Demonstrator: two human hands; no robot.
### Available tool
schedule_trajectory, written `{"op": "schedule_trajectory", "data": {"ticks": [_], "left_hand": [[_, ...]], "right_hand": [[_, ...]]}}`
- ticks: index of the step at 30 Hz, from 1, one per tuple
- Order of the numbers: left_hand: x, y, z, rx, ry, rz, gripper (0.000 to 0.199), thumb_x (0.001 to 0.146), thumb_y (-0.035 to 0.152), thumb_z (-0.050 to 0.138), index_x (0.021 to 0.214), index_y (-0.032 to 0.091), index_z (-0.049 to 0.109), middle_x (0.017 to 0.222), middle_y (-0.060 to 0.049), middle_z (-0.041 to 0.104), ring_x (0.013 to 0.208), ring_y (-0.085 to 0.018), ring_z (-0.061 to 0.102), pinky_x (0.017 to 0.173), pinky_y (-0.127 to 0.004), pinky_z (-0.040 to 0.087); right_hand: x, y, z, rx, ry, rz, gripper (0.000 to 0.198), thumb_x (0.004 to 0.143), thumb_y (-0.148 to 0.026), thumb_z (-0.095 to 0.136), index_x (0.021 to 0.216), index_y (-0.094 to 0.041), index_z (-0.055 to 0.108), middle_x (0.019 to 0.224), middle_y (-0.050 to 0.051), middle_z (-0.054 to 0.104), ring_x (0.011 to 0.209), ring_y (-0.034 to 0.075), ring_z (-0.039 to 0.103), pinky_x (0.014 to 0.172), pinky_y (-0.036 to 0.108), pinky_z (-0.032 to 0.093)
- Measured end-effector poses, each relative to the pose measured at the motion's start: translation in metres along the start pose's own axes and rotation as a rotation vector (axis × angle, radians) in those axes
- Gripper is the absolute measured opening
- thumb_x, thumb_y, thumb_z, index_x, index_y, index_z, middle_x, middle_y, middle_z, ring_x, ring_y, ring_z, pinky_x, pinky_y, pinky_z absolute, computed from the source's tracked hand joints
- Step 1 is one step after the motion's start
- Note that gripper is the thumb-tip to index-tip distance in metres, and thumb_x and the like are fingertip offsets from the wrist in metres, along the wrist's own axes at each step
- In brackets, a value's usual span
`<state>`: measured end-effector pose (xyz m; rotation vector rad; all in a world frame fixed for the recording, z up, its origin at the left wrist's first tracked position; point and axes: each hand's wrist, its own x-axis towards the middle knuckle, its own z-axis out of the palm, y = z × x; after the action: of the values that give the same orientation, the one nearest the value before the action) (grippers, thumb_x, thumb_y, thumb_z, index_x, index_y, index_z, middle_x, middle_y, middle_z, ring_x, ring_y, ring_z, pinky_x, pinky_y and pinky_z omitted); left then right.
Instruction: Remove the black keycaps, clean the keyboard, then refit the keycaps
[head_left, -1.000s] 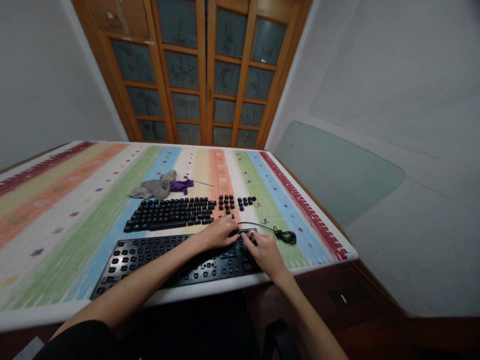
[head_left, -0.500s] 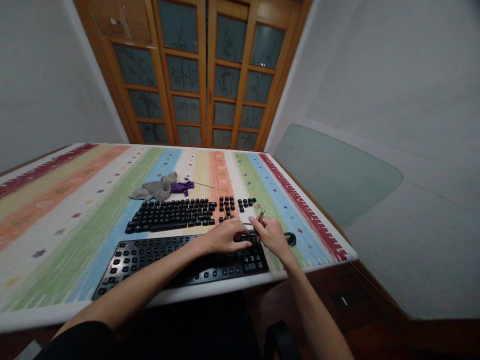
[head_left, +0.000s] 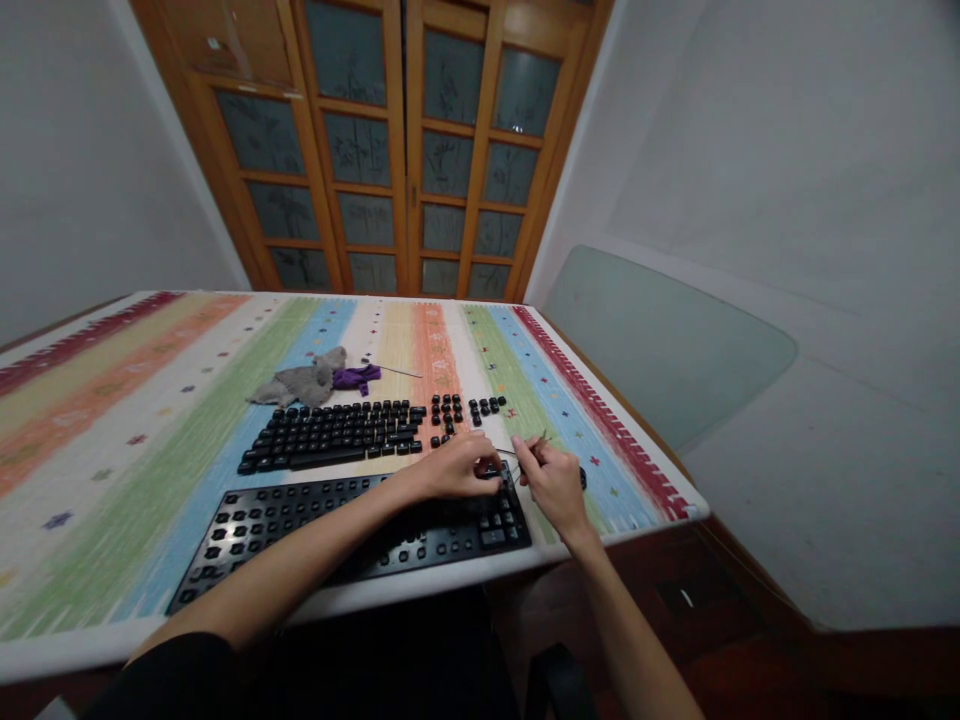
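A black keyboard (head_left: 300,505) lies along the near edge of the table, most of its keys bare of caps. Some keycaps (head_left: 493,537) still sit at its right end. My left hand (head_left: 461,467) rests over that end, thumb and fingers curled toward each other; what they hold, if anything, is hidden. Just to its right, my right hand (head_left: 551,485) is closed around a thin wire tool (head_left: 545,438). Fine wire ends stick out above the fist and toward the keyboard. Beyond the keyboard, loose black keycaps (head_left: 330,435) are laid out in keyboard order.
Behind the keycaps lie a grey cloth (head_left: 300,385), a purple cloth (head_left: 356,378) and a thin rod (head_left: 401,371). A coiled black cable (head_left: 583,479) shows beside my right hand. A striped tablecloth (head_left: 165,430) covers the table.
My right hand has moved slightly right and away from my left hand, with the wire tool still in it. My left hand stays over the keyboard's right end. The view has shifted a little.
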<state>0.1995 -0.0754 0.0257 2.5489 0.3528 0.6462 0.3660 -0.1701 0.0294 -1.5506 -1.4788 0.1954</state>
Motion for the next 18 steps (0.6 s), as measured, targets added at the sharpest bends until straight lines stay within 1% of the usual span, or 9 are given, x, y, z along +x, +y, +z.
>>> {"op": "schedule_trajectory", "data": {"ticks": [2, 4, 7, 12, 15, 18], "left_hand": [[0.007, -0.009, -0.001, 0.008, 0.059, -0.007, 0.006, 0.076, 0.016, 0.068, 0.082, 0.016, 0.068, 0.066, 0.003, 0.057, 0.066, -0.012, 0.052, 0.067, -0.023, 0.041], [0.015, -0.021, -0.002, 0.064, 0.100, -0.021, 0.005, 0.079, 0.018, 0.067, 0.082, 0.015, 0.068, 0.065, 0.002, 0.057, 0.069, -0.014, 0.053, 0.069, -0.024, 0.042], [0.029, -0.040, -0.001, 0.199, 0.126, -0.092, 0.008, 0.084, 0.021, 0.064, 0.086, 0.015, 0.070, 0.070, -0.002, 0.060, 0.076, -0.017, 0.055, 0.073, -0.027, 0.044], [0.045, -0.059, 0.007, 0.366, 0.060, -0.181, 0.016, 0.089, 0.024, 0.059, 0.093, 0.014, 0.072, 0.085, -0.008, 0.065, 0.089, -0.022, 0.058, 0.081, -0.032, 0.047], [0.049, -0.063, 0.011, 0.419, 0.012, -0.211, 0.018, 0.091, 0.025, 0.058, 0.093, 0.013, 0.072, 0.088, -0.010, 0.066, 0.093, -0.023, 0.058, 0.083, -0.033, 0.047], [0.052, -0.064, 0.013, 0.454, -0.030, -0.235, 0.019, 0.091, 0.024, 0.057, 0.092, 0.012, 0.072, 0.089, -0.011, 0.066, 0.094, -0.024, 0.059, 0.084, -0.034, 0.048]], "right_hand": [[-0.004, 0.006, -0.001, 0.017, 0.054, 0.032, 0.048, 0.095, -0.051, 0.052, 0.061, -0.018, 0.059, 0.047, -0.001, 0.058, 0.039, 0.012, 0.055, 0.050, 0.023, 0.041], [-0.010, 0.011, -0.002, 0.039, 0.083, 0.055, 0.048, 0.094, -0.052, 0.053, 0.062, -0.018, 0.060, 0.048, -0.001, 0.058, 0.039, 0.012, 0.055, 0.049, 0.022, 0.041], [-0.020, 0.013, -0.004, 0.050, 0.062, 0.055, 0.048, 0.093, -0.054, 0.052, 0.063, -0.018, 0.061, 0.047, 0.000, 0.058, 0.039, 0.012, 0.055, 0.049, 0.022, 0.042], [-0.036, 0.007, -0.004, 0.034, 0.014, 0.070, 0.047, 0.094, -0.056, 0.050, 0.066, -0.020, 0.062, 0.047, 0.001, 0.059, 0.040, 0.014, 0.057, 0.046, 0.024, 0.043], [-0.043, 0.008, -0.001, 0.032, -0.001, 0.077, 0.046, 0.094, -0.056, 0.050, 0.068, -0.020, 0.063, 0.048, 0.001, 0.060, 0.041, 0.015, 0.057, 0.044, 0.025, 0.042], [-0.048, 0.011, 0.003, 0.056, -0.005, 0.090, 0.046, 0.095, -0.054, 0.049, 0.064, -0.021, 0.060, 0.048, 0.001, 0.060, 0.039, 0.014, 0.056, 0.043, 0.025, 0.042]]}}
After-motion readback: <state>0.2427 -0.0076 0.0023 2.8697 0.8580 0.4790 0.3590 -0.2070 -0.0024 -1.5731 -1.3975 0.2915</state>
